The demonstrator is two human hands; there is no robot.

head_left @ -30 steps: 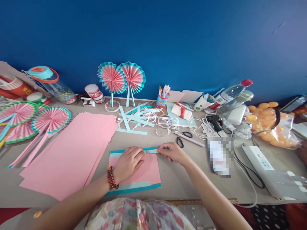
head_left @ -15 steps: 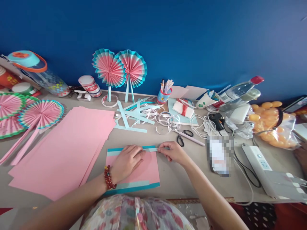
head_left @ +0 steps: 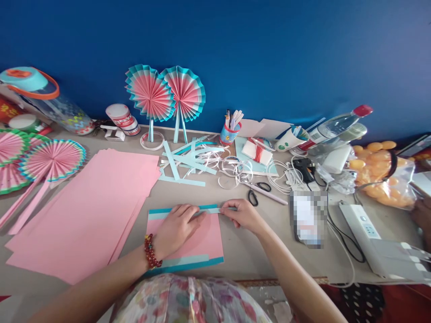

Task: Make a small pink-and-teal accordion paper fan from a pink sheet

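A pink sheet of paper (head_left: 204, 237) lies in front of me, with teal and pale blue bands along its far and near edges. My left hand (head_left: 178, 226) rests flat on it, fingers stretched over the far edge and the strip there. Between the thumb and fingertips of my right hand (head_left: 243, 214) is the right end of a pale blue paper strip (head_left: 213, 211), which reaches slightly past the sheet's right side. The strip's middle is hidden beneath my left fingers.
A stack of pink sheets (head_left: 90, 206) lies left. Behind are loose paper strips (head_left: 182, 162), scissors (head_left: 253, 196) and two standing paper fans (head_left: 150, 94). A phone (head_left: 308, 220), a glue gun (head_left: 305, 168) and a power strip (head_left: 362, 224) lie right. Another person's hand shows at the far right edge.
The view has shifted slightly. My hands keep nearly the same places on the sheet and the strip; the left thumb lies a little farther out.
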